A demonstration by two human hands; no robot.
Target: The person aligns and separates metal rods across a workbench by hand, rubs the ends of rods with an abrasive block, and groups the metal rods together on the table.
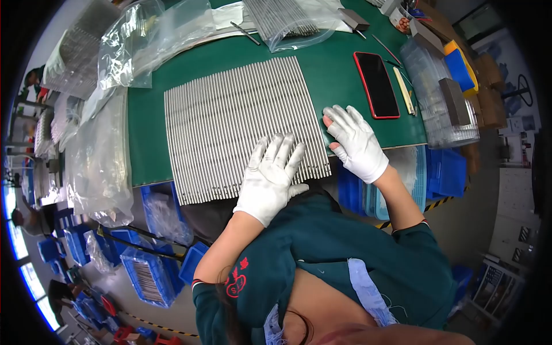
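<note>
A wide row of thin metal rods [241, 115] lies side by side on the green table [322, 75], with the near ends reaching the table's front edge. My left hand [271, 175], in a white glove with greyish fingertips, rests flat on the lower right part of the rods, fingers spread. My right hand [356, 141] is just right of the rods over the table, gloved too, with bare thumb and index tips showing. Its fingers are loosely extended and hold nothing that shows.
A red-edged phone [376, 85] lies right of the rods, beside a pale yellow strip [403, 91]. Clear plastic boxes [431, 86] stand at the right edge. Plastic bags [98, 155] cover the left side. Bagged rods [282, 20] lie at the back. Blue bins [150, 276] stand below.
</note>
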